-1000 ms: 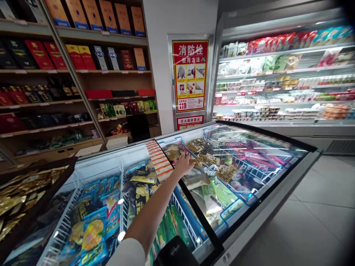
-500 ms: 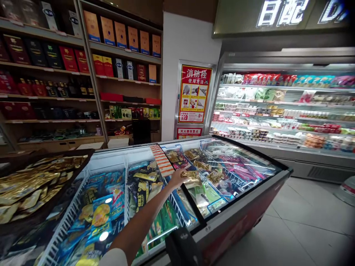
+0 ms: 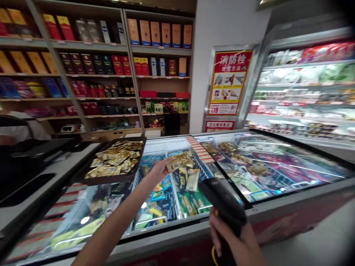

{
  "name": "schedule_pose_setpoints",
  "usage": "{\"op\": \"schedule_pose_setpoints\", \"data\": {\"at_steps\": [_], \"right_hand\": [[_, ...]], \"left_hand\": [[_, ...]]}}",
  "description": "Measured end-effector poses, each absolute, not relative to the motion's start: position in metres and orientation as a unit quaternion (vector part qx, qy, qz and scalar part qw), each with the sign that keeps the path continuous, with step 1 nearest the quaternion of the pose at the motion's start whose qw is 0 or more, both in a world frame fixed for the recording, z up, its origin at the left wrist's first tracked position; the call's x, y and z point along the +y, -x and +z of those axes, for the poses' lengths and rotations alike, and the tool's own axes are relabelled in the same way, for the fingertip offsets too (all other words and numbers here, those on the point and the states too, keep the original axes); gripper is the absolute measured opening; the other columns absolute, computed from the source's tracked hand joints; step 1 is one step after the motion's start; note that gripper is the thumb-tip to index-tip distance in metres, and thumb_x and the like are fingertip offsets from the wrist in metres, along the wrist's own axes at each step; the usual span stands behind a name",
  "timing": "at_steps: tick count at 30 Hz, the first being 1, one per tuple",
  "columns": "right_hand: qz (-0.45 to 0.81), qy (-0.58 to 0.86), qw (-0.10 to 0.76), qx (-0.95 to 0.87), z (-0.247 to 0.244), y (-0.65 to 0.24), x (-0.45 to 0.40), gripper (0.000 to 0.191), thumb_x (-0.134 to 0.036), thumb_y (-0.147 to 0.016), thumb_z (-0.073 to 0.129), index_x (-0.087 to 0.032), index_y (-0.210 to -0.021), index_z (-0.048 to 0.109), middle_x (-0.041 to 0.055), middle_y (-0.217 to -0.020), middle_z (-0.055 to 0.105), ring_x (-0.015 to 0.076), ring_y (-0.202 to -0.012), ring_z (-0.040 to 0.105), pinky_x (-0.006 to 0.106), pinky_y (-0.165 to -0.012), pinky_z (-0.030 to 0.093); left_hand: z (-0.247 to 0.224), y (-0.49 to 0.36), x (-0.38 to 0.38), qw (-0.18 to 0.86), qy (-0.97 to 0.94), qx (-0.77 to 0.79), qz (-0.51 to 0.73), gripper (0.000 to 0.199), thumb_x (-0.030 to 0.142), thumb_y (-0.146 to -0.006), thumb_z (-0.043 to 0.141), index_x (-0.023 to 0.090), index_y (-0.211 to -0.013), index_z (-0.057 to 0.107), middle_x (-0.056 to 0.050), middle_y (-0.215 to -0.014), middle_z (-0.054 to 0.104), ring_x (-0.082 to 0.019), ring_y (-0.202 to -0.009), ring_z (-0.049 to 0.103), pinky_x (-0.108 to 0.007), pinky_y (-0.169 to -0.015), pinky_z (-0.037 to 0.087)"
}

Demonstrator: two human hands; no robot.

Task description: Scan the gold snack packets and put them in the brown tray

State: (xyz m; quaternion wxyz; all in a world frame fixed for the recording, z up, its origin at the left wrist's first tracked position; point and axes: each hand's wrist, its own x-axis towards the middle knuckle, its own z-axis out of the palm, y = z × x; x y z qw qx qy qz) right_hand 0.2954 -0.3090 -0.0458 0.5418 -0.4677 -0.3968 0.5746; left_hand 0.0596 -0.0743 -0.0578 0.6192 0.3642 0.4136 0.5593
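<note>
My left hand [image 3: 160, 170] is raised over the open chest freezer [image 3: 177, 236] and pinches a small gold foil packet [image 3: 179, 162]. My right hand [image 3: 227, 236] is shut around the grip of a black handheld barcode scanner [image 3: 224, 201], whose head tilts up and to the left, towards the packet. A yellow cord [image 3: 213, 256] hangs below the right hand. Just left of my left hand sits a dark tray of gold foil packets [image 3: 115, 159], resting over the freezer.
A counter [image 3: 55, 173] with a black device runs along the left, and a person in a white sleeve [image 3: 22, 127] stands behind it. Shelves of boxed bottles [image 3: 111, 62] fill the back wall. A lit refrigerated display [image 3: 305, 88] stands at the right.
My view has swung left, bringing the counter and tray into view. The gold packet has come up out of the freezer in my left hand. The black scanner has risen into view in my right hand.
</note>
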Motion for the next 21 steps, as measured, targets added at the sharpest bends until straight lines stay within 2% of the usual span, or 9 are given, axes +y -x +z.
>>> {"op": "schedule_pose_setpoints", "data": {"at_steps": [2,4,9,12,17,21], "right_hand": [[0.567,0.433,0.565,-0.414,-0.021,-0.284,-0.301,0.049,-0.061,-0.077,0.083,-0.017,-0.094,0.069,-0.0022,-0.051,0.057,0.0125,-0.043,0.050,0.027,-0.047,0.041],[0.566,0.405,0.573,-0.433,0.000,-0.268,-0.295,0.047,-0.057,-0.076,0.086,-0.017,-0.094,0.069,-0.0005,-0.057,0.061,0.0114,-0.042,0.048,0.027,-0.045,0.039],[0.607,0.375,0.502,-0.488,0.012,-0.215,-0.295,0.050,-0.063,-0.079,0.080,-0.016,-0.092,0.068,-0.0033,-0.047,0.053,0.0135,-0.040,0.047,0.027,-0.043,0.039],[0.619,0.370,0.469,-0.510,0.005,-0.191,-0.299,0.054,-0.067,-0.080,0.075,-0.015,-0.090,0.067,-0.0039,-0.046,0.051,0.0126,-0.040,0.046,0.026,-0.042,0.038],[0.629,0.364,0.442,-0.526,0.005,-0.174,-0.301,0.048,-0.064,-0.081,0.074,-0.017,-0.086,0.064,-0.0062,-0.044,0.050,0.0108,-0.039,0.044,0.024,-0.042,0.038],[0.618,0.371,0.432,-0.542,0.008,-0.170,-0.303,0.045,-0.061,-0.084,0.072,-0.017,-0.081,0.062,-0.0069,-0.044,0.047,0.0101,-0.039,0.043,0.024,-0.042,0.036]], "left_hand": [[-0.029,-0.013,-0.098,0.600,-0.347,0.428,0.580,0.013,0.015,-0.078,0.081,0.012,-0.089,0.075,-0.015,-0.094,0.078,-0.026,-0.088,0.075,-0.035,-0.078,0.063],[-0.002,0.019,-0.122,0.576,-0.343,0.433,0.602,0.011,0.009,-0.078,0.078,0.010,-0.089,0.075,-0.014,-0.095,0.078,-0.025,-0.089,0.075,-0.034,-0.080,0.063],[0.038,0.053,-0.164,0.511,-0.345,0.430,0.660,0.004,0.006,-0.081,0.075,0.009,-0.083,0.074,-0.013,-0.092,0.077,-0.023,-0.088,0.074,-0.031,-0.080,0.061],[0.040,0.062,-0.173,0.494,-0.357,0.423,0.671,0.003,0.008,-0.081,0.076,0.009,-0.082,0.075,-0.013,-0.091,0.077,-0.020,-0.086,0.073,-0.026,-0.077,0.058],[0.028,0.081,-0.171,0.466,-0.377,0.431,0.675,0.010,0.013,-0.075,0.084,0.011,-0.075,0.074,-0.006,-0.075,0.072,-0.014,-0.069,0.067,-0.023,-0.069,0.054],[0.024,0.089,-0.169,0.472,-0.390,0.430,0.664,0.015,0.017,-0.071,0.087,0.011,-0.079,0.075,-0.007,-0.077,0.073,-0.017,-0.075,0.070,-0.025,-0.075,0.056]]}}
